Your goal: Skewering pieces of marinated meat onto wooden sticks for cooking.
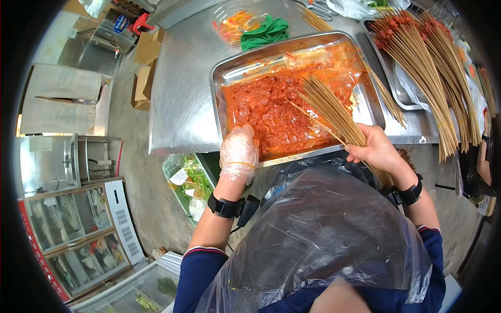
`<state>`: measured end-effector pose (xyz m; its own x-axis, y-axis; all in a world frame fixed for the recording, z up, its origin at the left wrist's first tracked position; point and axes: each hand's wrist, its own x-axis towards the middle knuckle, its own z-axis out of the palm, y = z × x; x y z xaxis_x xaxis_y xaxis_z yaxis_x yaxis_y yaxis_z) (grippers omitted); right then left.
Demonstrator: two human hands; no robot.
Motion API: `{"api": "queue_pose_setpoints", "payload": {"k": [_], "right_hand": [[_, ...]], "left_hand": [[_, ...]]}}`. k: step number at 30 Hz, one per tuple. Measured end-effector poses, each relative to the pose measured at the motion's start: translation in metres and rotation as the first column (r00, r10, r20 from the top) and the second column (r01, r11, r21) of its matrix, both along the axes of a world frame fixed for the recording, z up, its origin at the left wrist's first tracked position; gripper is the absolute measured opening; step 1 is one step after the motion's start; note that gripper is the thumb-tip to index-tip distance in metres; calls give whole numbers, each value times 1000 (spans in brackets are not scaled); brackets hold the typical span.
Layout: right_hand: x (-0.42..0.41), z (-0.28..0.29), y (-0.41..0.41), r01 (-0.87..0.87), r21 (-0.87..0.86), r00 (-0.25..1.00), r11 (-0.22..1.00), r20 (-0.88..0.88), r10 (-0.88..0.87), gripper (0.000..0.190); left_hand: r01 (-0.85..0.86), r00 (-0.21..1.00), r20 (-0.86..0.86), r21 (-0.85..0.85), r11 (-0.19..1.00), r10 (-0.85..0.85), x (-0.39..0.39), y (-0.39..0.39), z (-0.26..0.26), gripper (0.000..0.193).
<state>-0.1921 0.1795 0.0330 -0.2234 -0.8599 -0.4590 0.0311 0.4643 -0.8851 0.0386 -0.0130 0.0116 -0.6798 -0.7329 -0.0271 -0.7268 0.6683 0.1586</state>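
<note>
My left hand (239, 150), in a clear plastic glove with a yellow band at the wrist, is at the near left edge of a steel tray (375, 101). Its fingertips touch red marinated meat (270, 109); whether they grip a piece is hidden. My bare right hand (372, 150) holds a thick bundle of bamboo skewers (336, 109) at the tray's near right side, tips slanting over the meat. One skewer (313, 120) stands apart from the bundle, pinched between thumb and finger. Clear plastic film (340, 58) smeared with red sauce lines the tray's far part.
Bundles of skewers with meat (422, 70) lie on another steel tray (407, 103) at right. Beyond the tray are a green cloth (266, 33), a clear container of shredded vegetables (236, 25) and scissors (319, 9). A green bin (184, 203) stands below the steel table's edge (184, 150).
</note>
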Motion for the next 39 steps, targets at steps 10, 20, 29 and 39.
{"api": "queue_pose_setpoints", "payload": {"k": [10,20,29,39], "right_hand": [[5,-3,3,14,-57,994,998,-107,-20,12],[4,1,1,-53,-114,979,992,-204,29,14],[4,1,1,-74,-95,969,993,-241,49,17],[17,19,-5,-31,-12,999,999,-43,31,20]], "left_hand": [[200,564,-526,835,512,636,-14,6,9,13],[523,176,-277,839,149,945,-42,15,7,24],[571,328,-411,804,169,851,-40,14,-1,23],[594,406,-402,799,97,821,-40,26,-10,17]]}}
